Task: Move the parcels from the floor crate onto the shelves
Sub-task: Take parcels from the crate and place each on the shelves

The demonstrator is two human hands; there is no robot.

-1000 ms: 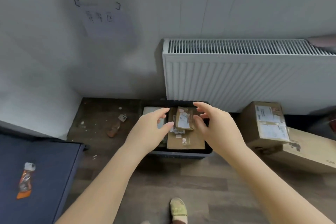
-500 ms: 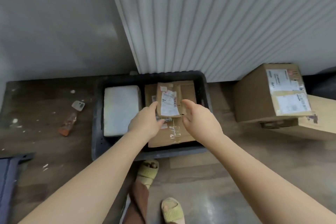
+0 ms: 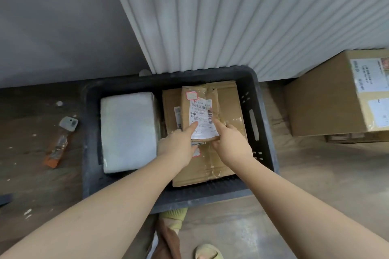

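From my remote seat I look down into the crate, which sits on the floor just below the radiator. The small parcel, brown with a white label, lies on top of the flat parcel in the crate's right half. The white parcel fills the left half. Both grips are on the small parcel's near end. The left grip is at its near-left corner with the thumb laid on the label. The right grip is at its near-right corner with one digit on the top face beside the barcode. Each seems to pinch that edge, though the fingers underneath are hidden, so I cannot tell whether the parcel is lifted or resting on the flat one. A large box stands to the crate's right, and an orange wrapper lies on the floor to its left.
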